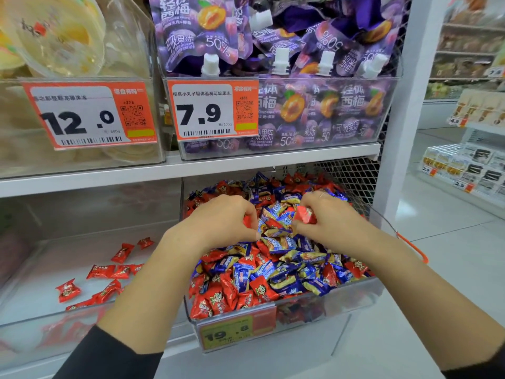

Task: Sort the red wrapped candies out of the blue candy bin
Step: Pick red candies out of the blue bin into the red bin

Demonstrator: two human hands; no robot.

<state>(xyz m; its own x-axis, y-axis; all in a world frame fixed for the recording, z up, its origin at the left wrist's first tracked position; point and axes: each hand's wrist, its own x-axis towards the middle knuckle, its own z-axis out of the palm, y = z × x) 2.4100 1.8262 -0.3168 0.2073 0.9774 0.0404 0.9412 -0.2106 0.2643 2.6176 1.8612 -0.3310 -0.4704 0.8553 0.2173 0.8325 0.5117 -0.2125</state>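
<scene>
A clear bin (352,296) on the lower shelf holds a heap of blue wrapped candies (284,272) mixed with red wrapped candies (218,296). Both hands are down in the heap. My left hand (226,217) has its fingers curled around a red candy, of which only a sliver shows at the fingertips. My right hand (319,214) grips a red candy (305,214) between thumb and fingers. Several red candies (109,272) lie loose in the clear bin to the left (32,315).
An orange price tag reading 19.8 (237,332) hangs on the candy bin's front. Above, a white shelf (164,170) carries bins of purple jelly pouches (314,110) and yellow jelly cups (54,36). A white post (401,132) stands right of the bin, beside the aisle floor.
</scene>
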